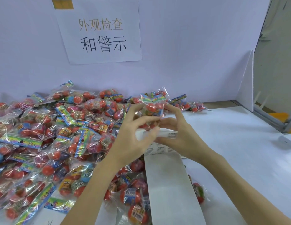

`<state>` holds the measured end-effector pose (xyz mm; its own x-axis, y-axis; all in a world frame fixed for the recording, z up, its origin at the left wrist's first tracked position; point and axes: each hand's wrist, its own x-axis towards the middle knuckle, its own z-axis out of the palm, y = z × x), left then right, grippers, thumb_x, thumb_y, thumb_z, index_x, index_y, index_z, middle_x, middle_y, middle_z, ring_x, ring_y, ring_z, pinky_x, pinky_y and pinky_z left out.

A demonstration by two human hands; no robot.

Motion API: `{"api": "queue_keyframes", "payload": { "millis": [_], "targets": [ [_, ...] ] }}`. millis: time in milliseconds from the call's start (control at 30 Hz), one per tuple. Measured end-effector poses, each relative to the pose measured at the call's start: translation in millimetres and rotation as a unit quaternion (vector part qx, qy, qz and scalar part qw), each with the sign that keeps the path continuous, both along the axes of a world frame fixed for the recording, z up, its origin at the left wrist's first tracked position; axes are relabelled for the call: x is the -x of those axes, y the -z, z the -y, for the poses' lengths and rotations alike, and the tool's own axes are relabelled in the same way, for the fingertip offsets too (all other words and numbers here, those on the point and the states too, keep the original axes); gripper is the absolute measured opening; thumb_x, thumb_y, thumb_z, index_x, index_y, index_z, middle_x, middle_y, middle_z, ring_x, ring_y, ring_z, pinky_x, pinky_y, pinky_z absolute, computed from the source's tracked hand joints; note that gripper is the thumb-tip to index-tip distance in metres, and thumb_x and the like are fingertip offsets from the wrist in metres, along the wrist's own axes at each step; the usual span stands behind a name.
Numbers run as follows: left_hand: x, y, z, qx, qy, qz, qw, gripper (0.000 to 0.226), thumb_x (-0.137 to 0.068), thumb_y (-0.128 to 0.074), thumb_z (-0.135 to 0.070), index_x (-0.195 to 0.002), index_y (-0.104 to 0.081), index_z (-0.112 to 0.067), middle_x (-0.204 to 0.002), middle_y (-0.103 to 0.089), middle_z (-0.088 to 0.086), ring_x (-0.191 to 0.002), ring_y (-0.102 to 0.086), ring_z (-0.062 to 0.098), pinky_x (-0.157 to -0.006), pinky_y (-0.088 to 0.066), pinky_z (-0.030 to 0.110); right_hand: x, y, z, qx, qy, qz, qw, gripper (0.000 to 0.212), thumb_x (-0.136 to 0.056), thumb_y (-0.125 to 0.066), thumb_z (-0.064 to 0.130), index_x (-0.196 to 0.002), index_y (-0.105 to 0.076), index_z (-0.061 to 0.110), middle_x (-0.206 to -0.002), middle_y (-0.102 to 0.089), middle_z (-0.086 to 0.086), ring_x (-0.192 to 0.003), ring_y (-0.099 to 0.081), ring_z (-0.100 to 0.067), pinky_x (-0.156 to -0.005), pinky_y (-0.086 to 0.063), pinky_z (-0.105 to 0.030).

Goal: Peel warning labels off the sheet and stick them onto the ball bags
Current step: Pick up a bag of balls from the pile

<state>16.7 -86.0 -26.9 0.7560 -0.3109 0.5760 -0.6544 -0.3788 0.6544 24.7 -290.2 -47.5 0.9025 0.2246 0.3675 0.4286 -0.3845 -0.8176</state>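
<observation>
A clear ball bag (153, 108) with red balls and a rainbow header card is held up above the table. My left hand (133, 135) grips it from the left. My right hand (174, 132) touches its lower right side, fingertips pressed by a white warning label (171, 135). Below the hands lies the long label sheet (169, 184), mostly bare backing, with a row of warning labels (157, 149) left at its far end.
A big heap of ball bags (52, 135) covers the left half of the white table (239, 151). A few bags (190, 105) lie at the back, one bag (198, 192) right of the sheet. A paper sign (102, 34) hangs on the back wall. A white partition (248, 83) stands right.
</observation>
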Motion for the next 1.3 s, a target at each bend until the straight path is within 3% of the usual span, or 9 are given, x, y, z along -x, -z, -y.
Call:
{"api": "queue_keyframes", "payload": {
  "millis": [67,167,333,500,700,900,1033,1233,1300],
  "targets": [
    [-3,5,1,-0.057,-0.003,0.004,0.998,0.036,-0.091,-0.083,-0.026,-0.126,-0.074,-0.021,-0.147,-0.041,-0.006,-0.131,-0.049,0.003,-0.11,-0.038,0.013,0,2,0,-0.002,-0.002,0.012,1.0,0.09,-0.083,-0.088,0.024,-0.145,-0.027,0.047,-0.117,-0.073,0.013,-0.115,-0.067,0.001,-0.096,-0.047,-0.011],
    [-7,7,-2,-0.071,-0.027,0.011,0.997,0.029,-0.089,-0.083,-0.028,-0.118,-0.078,-0.021,-0.145,-0.044,-0.004,-0.125,-0.053,0.005,-0.108,-0.041,0.016,0,4,-1,0.015,-0.003,0.005,1.0,0.084,-0.085,-0.086,0.029,-0.144,-0.029,0.045,-0.114,-0.07,0.022,-0.113,-0.066,0.004,-0.092,-0.045,-0.007],
    [-12,6,-10,-0.049,-0.059,0.033,0.997,0.012,-0.087,-0.084,-0.017,-0.099,-0.083,-0.019,-0.131,-0.049,-0.011,-0.108,-0.059,-0.001,-0.096,-0.044,0.011,-4,0,5,0.027,-0.004,0.017,0.999,0.069,-0.086,-0.085,0.025,-0.141,-0.043,0.031,-0.121,-0.068,0.017,-0.116,-0.065,0.001,-0.096,-0.048,-0.014],
    [-16,11,-11,-0.043,-0.088,0.041,0.994,0.012,-0.087,-0.084,-0.015,-0.097,-0.084,-0.021,-0.128,-0.053,-0.011,-0.114,-0.05,-0.017,-0.097,-0.036,0.002,-3,-8,13,0.061,0.031,0.044,0.997,0.058,-0.084,-0.087,0.026,-0.13,-0.052,0.029,-0.116,-0.065,0.009,-0.105,-0.065,-0.007,-0.091,-0.053,-0.02],
    [-20,17,-12,-0.021,-0.113,0.009,0.993,0.012,-0.087,-0.085,-0.022,-0.098,-0.083,-0.027,-0.122,-0.047,-0.028,-0.12,-0.041,-0.023,-0.1,-0.035,0.004,-2,-13,21,0.114,0.028,0.102,0.988,0.019,-0.092,-0.08,0.016,-0.108,-0.075,0.024,-0.102,-0.072,0.01,-0.094,-0.066,-0.01,-0.082,-0.056,-0.026],
    [-22,20,-10,-0.021,-0.129,0.006,0.991,0.012,-0.087,-0.085,-0.021,-0.098,-0.082,-0.027,-0.114,-0.051,-0.024,-0.112,-0.048,-0.015,-0.091,-0.036,0.001,1,-15,18,0.136,0.028,0.192,0.972,0.024,-0.092,-0.077,0.009,-0.115,-0.081,0.018,-0.093,-0.072,0.003,-0.077,-0.066,-0.012,-0.078,-0.057,-0.025],
    [-22,21,-10,-0.016,-0.129,0.003,0.991,0.013,-0.087,-0.085,-0.022,-0.098,-0.082,-0.027,-0.11,-0.051,-0.023,-0.107,-0.052,-0.01,-0.087,-0.043,0.006,3,-17,18,0.139,0.02,0.217,0.966,0.024,-0.093,-0.075,0.004,-0.112,-0.082,0.016,-0.095,-0.072,0.001,-0.079,-0.066,-0.018,-0.077,-0.055,-0.029],
    [-23,22,-10,-0.015,-0.13,-0.013,0.991,0.014,-0.087,-0.085,-0.021,-0.099,-0.082,-0.028,-0.116,-0.057,-0.007,-0.112,-0.054,0.001,-0.093,-0.044,0.009,0,-13,18,0.172,0.024,0.217,0.961,0.032,-0.098,-0.07,0.007,-0.125,-0.077,0.022,-0.098,-0.067,0.002,-0.079,-0.062,-0.016,-0.077,-0.054,-0.034],
    [-23,21,-10,-0.013,-0.129,-0.013,0.991,0.015,-0.087,-0.085,-0.02,-0.099,-0.081,-0.029,-0.117,-0.057,-0.005,-0.116,-0.052,-0.006,-0.094,-0.042,0.007,-1,-10,17,0.19,0.026,0.208,0.959,0.036,-0.1,-0.067,0.007,-0.129,-0.074,0.025,-0.099,-0.063,0.002,-0.079,-0.059,-0.015,-0.076,-0.054,-0.035]
  ]
}}
